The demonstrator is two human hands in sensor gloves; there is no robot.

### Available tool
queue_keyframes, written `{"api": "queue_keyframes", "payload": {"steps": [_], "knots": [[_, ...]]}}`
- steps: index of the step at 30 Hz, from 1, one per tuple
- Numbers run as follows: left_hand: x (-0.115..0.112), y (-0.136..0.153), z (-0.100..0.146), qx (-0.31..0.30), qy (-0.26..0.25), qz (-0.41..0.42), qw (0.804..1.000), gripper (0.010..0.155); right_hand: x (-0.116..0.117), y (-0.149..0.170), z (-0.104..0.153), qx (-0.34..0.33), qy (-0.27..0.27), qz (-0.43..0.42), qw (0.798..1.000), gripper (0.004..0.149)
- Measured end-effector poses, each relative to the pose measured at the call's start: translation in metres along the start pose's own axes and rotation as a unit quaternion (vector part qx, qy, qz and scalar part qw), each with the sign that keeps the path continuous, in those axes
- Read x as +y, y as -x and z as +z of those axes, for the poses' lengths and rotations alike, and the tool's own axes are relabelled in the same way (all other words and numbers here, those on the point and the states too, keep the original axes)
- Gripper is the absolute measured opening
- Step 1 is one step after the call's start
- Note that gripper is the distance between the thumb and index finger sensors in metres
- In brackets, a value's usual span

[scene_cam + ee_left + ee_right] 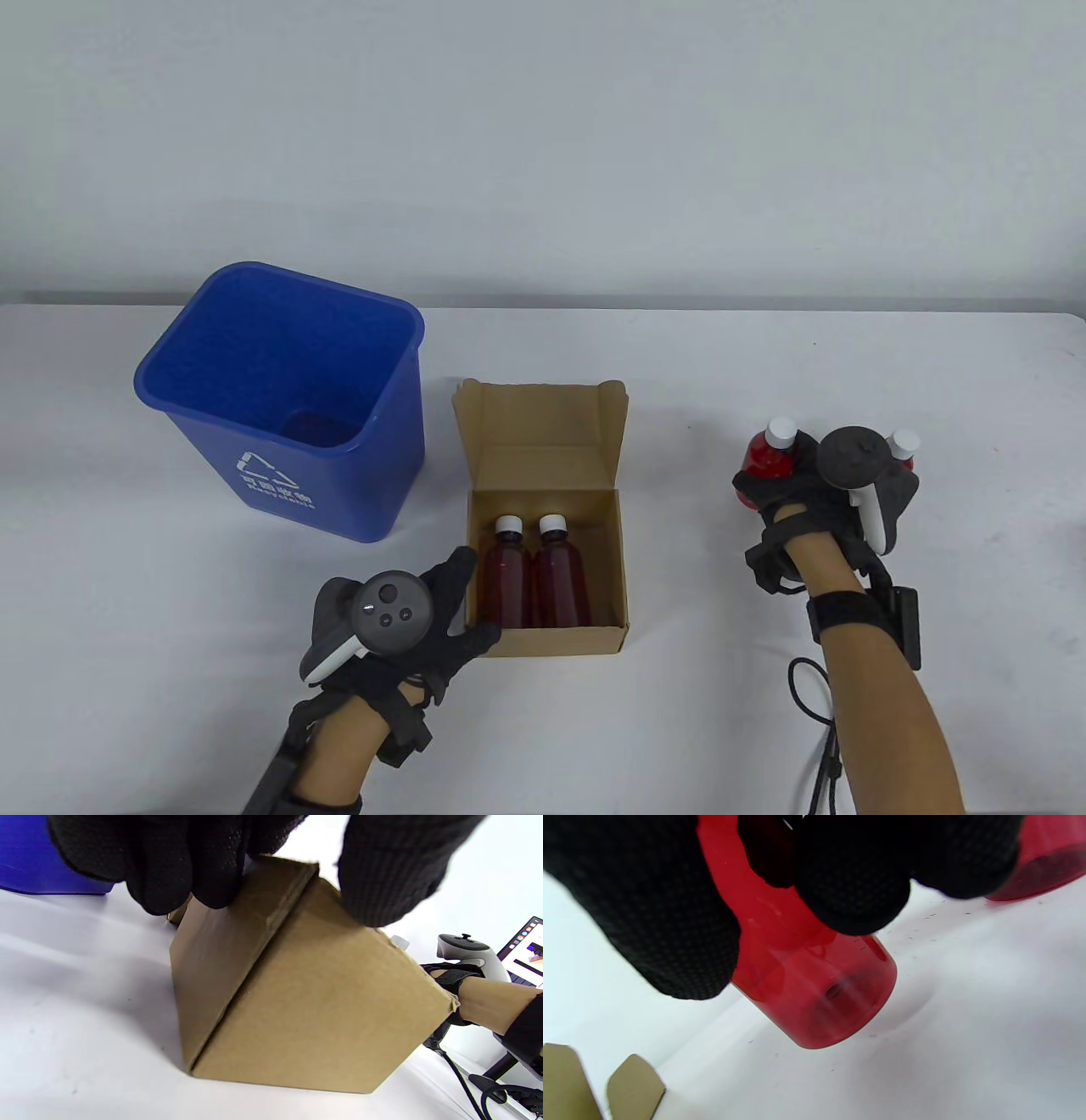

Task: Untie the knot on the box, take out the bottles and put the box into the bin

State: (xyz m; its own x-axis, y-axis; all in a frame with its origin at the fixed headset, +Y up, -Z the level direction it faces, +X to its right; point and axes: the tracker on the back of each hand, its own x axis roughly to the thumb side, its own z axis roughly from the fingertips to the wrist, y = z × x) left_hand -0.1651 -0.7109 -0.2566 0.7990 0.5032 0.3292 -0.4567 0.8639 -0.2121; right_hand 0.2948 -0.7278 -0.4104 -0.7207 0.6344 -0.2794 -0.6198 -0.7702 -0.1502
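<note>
An open cardboard box (543, 424) stands mid-table with its lid folded back. Two dark red bottles (506, 577) (562, 577) with white caps lie inside it. My left hand (471, 603) holds the box's near left corner, fingers (169, 878) on the left wall and thumb on the front wall of the box (305, 1005). To the right, my right hand (806, 492) grips a red bottle (768, 458); that red bottle (814, 993) is tilted, its base just off the table. A second red bottle (904, 446) stands behind it. The blue bin (280, 390) stands empty at the left.
The white table (170, 577) runs to a pale wall behind. A black cable (814, 705) trails from my right wrist near the front edge. A lit screen (526, 950) shows at the far right. The box's flaps (632, 1086) lie left of the held bottle.
</note>
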Motion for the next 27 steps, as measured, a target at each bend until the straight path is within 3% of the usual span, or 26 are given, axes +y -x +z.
{"api": "queue_keyframes", "payload": {"steps": [5,9,16,27], "knots": [[0.000,-0.001,0.000,-0.001,0.002,-0.004,1.000,0.091,0.007,0.014,-0.007,0.015,0.000,0.041,0.999,0.080],[-0.001,-0.001,0.000,-0.001,0.002,-0.002,1.000,0.091,0.010,0.027,-0.007,0.030,-0.001,-0.017,0.999,0.081],[-0.001,-0.001,0.000,0.000,0.002,-0.001,1.000,0.091,0.010,0.026,-0.004,0.026,-0.024,-0.017,0.999,0.083],[-0.001,-0.001,0.000,0.000,0.003,-0.001,1.000,0.091,-0.030,-0.002,0.020,-0.007,-0.016,-0.023,1.000,0.088]]}}
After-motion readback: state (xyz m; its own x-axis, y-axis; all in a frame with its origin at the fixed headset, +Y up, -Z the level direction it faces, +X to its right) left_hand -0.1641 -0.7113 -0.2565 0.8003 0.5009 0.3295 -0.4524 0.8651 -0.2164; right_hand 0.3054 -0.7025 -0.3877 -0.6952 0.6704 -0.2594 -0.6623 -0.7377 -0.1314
